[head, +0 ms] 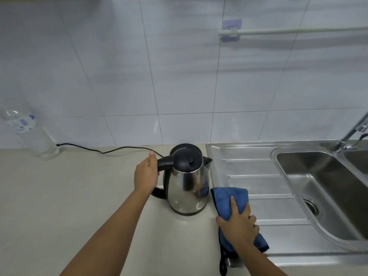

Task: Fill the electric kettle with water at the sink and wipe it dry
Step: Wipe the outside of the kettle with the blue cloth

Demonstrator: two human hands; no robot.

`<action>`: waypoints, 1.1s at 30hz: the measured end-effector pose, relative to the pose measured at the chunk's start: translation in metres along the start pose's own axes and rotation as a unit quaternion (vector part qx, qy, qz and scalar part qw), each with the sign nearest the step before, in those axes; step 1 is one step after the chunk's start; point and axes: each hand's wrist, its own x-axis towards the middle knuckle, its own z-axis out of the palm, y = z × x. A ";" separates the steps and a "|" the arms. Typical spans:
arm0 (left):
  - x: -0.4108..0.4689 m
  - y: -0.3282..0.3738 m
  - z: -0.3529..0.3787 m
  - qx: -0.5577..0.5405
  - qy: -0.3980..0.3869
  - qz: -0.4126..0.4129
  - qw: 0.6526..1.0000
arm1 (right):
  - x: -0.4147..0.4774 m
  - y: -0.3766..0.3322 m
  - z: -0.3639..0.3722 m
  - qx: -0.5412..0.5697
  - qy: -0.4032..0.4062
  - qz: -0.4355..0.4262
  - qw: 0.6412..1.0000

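Steel kettle (186, 188) beside sink (318, 176) edge.

1. Soft, even light fills the kitchen; faint streaked shadows cross the tiled wall (179, 66).
2. Glare shines on the kettle (186, 188) just beside the left hand's fingers (152, 162).
3. Edges bow and blur, softening the bottle (29, 134).

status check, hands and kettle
Left hand gripping the kettle handle, kettle upright on counter. Right hand holding blue cloth beside it. Nothing in the way.
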 end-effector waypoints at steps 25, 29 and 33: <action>-0.012 -0.004 0.010 0.107 0.094 0.040 0.989 | -0.031 -0.080 -0.014 0.529 0.010 -0.119 0.840; -0.012 -0.003 0.013 0.093 0.092 0.036 0.991 | -0.053 -0.061 0.008 0.393 0.077 -0.204 0.893; -0.005 -0.006 0.006 0.066 0.078 0.024 0.995 | -0.054 -0.034 0.011 0.129 0.186 -0.372 0.900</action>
